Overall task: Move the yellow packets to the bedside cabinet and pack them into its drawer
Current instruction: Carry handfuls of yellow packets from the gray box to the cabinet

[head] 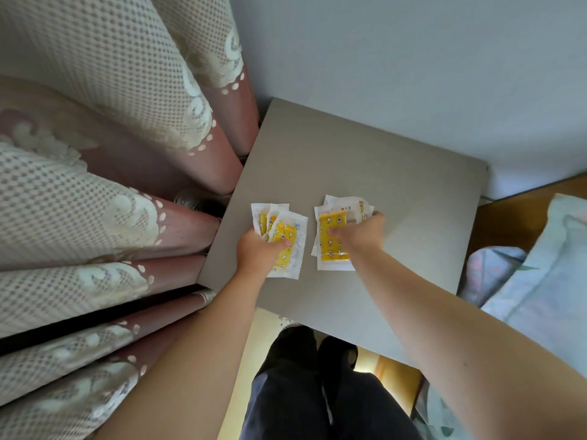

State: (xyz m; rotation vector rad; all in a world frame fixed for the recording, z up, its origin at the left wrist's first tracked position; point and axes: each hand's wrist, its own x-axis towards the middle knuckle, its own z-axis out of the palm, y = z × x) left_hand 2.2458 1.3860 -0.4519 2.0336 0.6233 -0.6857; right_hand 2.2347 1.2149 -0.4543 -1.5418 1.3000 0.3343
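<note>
Two bunches of yellow packets are noted, one per hand, both over the top of the bedside cabinet (365, 160).

Entry one, the left bunch (283, 229): three packets are counted, fanned out, with white borders and yellow printed centres. It is gripped by the left hand (259, 249), thumb laid across the front packet, fingers hidden beneath. It is placed close to the left edge of the cabinet top, nearer the front left corner than the back one.

Entry two, the right bunch (332, 249): several packets are stacked unevenly, exact count not readable. The top one is turned yellow side up, with small star and flower marks; pale printed faces are shown by those behind. It is held by the right hand (359, 233), thumb pressed on the top packet, fingers curled round the far side of the stack. It is placed about mid-top, slightly toward the front edge.

Both bunches are seen just beside each other, not touching. Whether either rests on the grey surface or is held just above it cannot be told.

Surroundings: a pale wall (413, 58) is met by the cabinet's back edge. A pink curtain (95, 154) with cream lace overlay is hung in folds along the left edge. Pale patterned bedding (540, 265) is seen past the right edge, and dark trousers (301, 401) below the front edge
</note>
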